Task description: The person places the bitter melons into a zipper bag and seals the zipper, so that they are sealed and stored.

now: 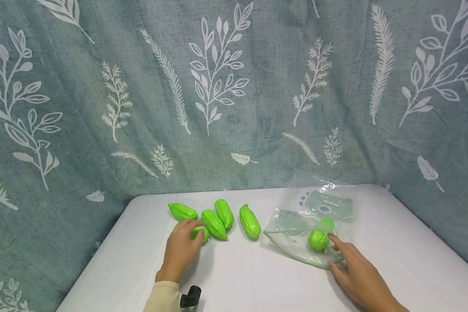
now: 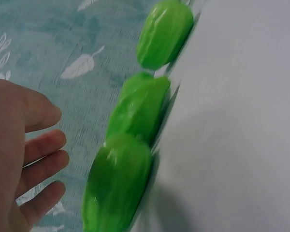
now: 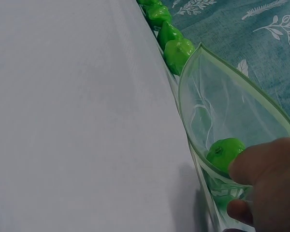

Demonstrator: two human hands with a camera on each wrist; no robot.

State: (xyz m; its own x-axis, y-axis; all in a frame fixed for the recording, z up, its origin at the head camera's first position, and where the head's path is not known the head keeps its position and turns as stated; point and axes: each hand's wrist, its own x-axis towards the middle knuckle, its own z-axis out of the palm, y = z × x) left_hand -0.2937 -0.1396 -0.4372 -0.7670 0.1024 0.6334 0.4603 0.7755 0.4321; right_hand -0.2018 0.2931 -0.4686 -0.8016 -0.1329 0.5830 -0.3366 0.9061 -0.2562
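Left hand (image 1: 181, 249): relaxed, fingers parted, over a loose green vegetable (image 1: 201, 234). Right hand (image 1: 358, 271): thumb and forefinger spread, at clear bag (image 1: 333, 206) mouth, beside bagged vegetable (image 1: 317, 241).

Bright green colours the vegetables (image 1: 214, 224) about the left hand (image 1: 182, 247) and those by the right hand (image 1: 356, 273), inside a clear bag (image 1: 292, 221) edged pale green and printed muted grey-green. Beneath both hands, a white table (image 1: 253, 277); behind the left, a cream sleeve (image 1: 164, 298); beyond, blue-green cloth (image 1: 269, 99) patterned with white leaf sprigs.
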